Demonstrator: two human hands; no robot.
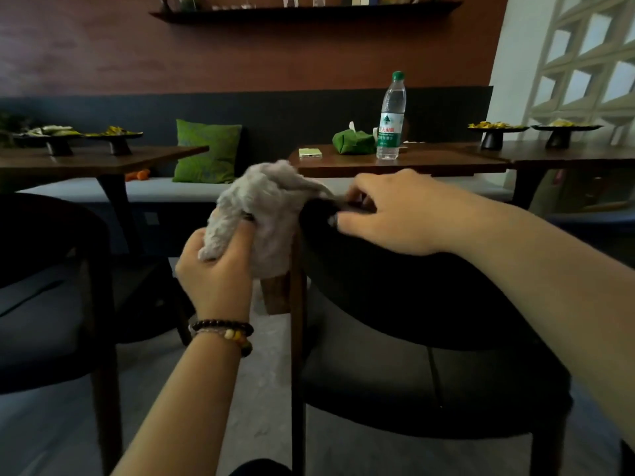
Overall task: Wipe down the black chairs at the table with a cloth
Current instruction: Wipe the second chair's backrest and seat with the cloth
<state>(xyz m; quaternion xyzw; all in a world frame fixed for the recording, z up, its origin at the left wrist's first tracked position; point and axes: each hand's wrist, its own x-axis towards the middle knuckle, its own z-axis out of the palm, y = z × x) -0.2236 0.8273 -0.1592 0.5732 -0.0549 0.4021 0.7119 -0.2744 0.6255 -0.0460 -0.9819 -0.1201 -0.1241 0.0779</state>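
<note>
A fluffy grey cloth (264,207) is bunched over the left end of the backrest of a black chair (412,297) right in front of me. My left hand (214,269), with bead bracelets at the wrist, grips the cloth's lower end. My right hand (395,213) pinches the cloth's other corner on top of the backrest. A second black chair (51,304) stands to the left, with neither hand on it.
Behind the chair is a dark wooden table (412,163) with a water bottle (391,118), a green tissue pouch (354,142) and a phone (310,152). A second table (103,159) with dishes stands at the left. A bench with a green cushion (206,152) runs along the wall.
</note>
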